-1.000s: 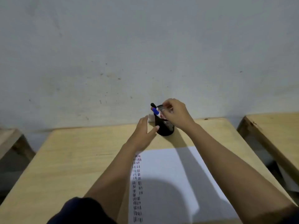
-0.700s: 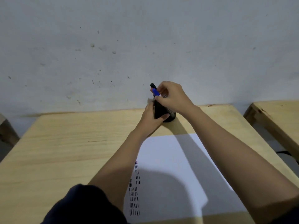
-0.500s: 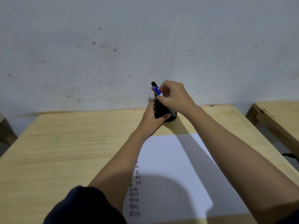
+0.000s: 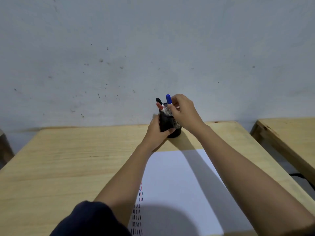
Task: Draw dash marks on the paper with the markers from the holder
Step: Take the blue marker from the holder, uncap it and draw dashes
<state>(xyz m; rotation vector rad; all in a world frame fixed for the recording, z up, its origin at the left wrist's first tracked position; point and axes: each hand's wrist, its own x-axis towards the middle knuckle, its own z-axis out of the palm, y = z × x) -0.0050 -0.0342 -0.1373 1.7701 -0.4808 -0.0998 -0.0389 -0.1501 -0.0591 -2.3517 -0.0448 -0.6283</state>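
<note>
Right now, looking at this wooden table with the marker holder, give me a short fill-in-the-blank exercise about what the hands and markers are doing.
1. The right hand pinches the marker with the ____ cap.
2. The left hand steadies the black mesh holder, which stands on the ____ table.
3. The white sheet of paper bears rows of short ____ near its left edge.
4. Besides the pinched marker, the holder shows a black-capped marker and a ____-capped one.

Missing words: blue; wooden; dashes; red
</note>
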